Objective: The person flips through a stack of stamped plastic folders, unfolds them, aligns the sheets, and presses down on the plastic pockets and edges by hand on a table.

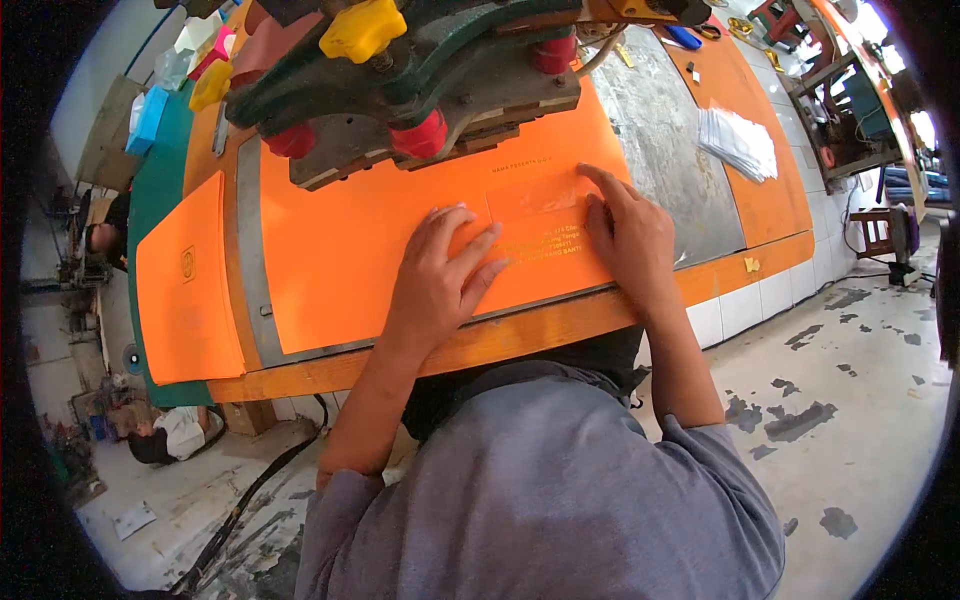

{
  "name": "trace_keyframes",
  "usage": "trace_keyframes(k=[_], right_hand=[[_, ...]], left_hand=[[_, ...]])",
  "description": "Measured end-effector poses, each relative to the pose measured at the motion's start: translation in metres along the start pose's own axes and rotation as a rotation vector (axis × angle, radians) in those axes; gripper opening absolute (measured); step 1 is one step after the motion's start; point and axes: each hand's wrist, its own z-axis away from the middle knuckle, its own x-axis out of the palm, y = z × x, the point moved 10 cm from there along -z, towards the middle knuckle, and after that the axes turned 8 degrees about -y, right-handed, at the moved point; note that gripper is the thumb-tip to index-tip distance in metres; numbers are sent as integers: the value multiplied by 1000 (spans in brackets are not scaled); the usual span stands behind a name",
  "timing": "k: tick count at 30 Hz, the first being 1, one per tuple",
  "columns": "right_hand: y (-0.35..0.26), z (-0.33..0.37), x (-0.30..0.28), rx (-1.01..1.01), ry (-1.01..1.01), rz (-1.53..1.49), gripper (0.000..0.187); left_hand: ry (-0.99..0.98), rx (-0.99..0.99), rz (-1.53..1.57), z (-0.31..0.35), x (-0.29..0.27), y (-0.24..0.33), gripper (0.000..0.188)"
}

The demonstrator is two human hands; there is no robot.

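A large bright orange sheet point(345, 240) lies on the grey metal bed of a press, with small gold print on its right part. Over that part sits a clear plastic rectangle point(537, 197), flat against the sheet. My left hand point(437, 270) rests on the orange sheet just left of the plastic, fingers apart and holding nothing. At the plastic's right end, my right hand point(632, 225) presses down with its index finger stretched out and thumb beside it; its other fingers are partly hidden.
The dark press head point(430, 85), with red and yellow knobs, hangs over the sheet's far edge. A stack of orange folders point(190, 280) lies at the left. Clear plastic pieces point(738, 143) are piled at the right. Two people point(180, 435) are at the far left.
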Motion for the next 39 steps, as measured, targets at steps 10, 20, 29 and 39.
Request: trace_keyframes(k=[10,20,29,39], right_hand=[[-1,-1,0,23,-27,-3,33],[6,1,-2,21,10,-18,34],[21,3,-11,101,83,-260,27],[49,12,-35,206,376,-530,15]], left_hand=[[-63,14,-168,-9,6,9,52],[-37,16,-110,-9,2,8,51],[-8,34,-75,-9,1,9,48],[7,27,-56,-7,-2,6,45]])
